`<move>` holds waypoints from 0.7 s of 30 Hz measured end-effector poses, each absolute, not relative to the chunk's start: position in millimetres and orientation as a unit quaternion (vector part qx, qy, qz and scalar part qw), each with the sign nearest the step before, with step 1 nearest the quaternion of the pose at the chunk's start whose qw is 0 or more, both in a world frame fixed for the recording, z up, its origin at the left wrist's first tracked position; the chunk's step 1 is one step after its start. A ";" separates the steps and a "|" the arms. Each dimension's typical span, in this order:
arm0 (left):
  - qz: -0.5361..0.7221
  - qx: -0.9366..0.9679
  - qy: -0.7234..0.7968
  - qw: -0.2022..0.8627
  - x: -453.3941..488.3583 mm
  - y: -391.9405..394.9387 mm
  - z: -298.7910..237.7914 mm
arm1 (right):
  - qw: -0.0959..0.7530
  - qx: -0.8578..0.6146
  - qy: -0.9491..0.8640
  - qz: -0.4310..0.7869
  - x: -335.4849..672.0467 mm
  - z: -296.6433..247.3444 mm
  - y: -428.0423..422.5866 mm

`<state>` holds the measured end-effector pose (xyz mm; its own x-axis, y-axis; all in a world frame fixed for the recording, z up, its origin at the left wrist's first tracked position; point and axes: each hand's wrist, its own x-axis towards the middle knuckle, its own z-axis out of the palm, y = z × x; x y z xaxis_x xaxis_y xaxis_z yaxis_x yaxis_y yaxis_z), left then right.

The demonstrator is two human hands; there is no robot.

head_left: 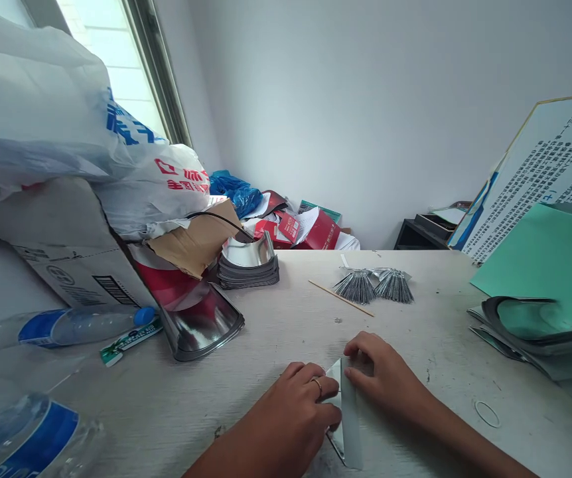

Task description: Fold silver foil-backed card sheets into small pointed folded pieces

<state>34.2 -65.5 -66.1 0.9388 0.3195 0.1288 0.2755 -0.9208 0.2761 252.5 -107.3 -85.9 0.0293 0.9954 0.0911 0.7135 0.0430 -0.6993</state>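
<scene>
A small folded piece of shiny silver sheet (350,418) lies on the table below me, with one mirror-like face and a paler flat strip along its right side. My left hand (300,408), with a ring on one finger, is curled over its left part, the fingertips pressing on the mirror face. At the sheet's upper right edge, my right hand (383,375) has thumb and forefinger bent against the pale strip. Beyond the hands lie two fanned bundles of thin metal pins (356,287) and a thin wooden stick (340,297).
Stacked curved silver sheets (249,271) and a shiny curved sheet (204,325) stand left of centre. Plastic bottles (87,325), a cardboard box (67,232) and bags (161,179) crowd the left. Dark sheets (539,338), a green board (549,259) and a rubber band (487,413) are right.
</scene>
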 end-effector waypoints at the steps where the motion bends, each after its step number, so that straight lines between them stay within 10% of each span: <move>1: 0.085 0.976 0.154 0.130 34.0 -65.3 -67.3 | 0.293 -0.655 -0.662 0.217 252.8 -86.6 -107.5; 21: 0.083 0.973 0.153 0.150 34.9 -64.0 -67.5 | 0.235 -0.683 -0.670 0.171 249.6 -90.9 -108.8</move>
<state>34.9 -64.0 -67.5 0.9395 0.3220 0.1168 0.2719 -0.9086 0.3172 249.6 -108.8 -90.9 0.0428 0.9957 0.0817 0.8346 0.0093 -0.5508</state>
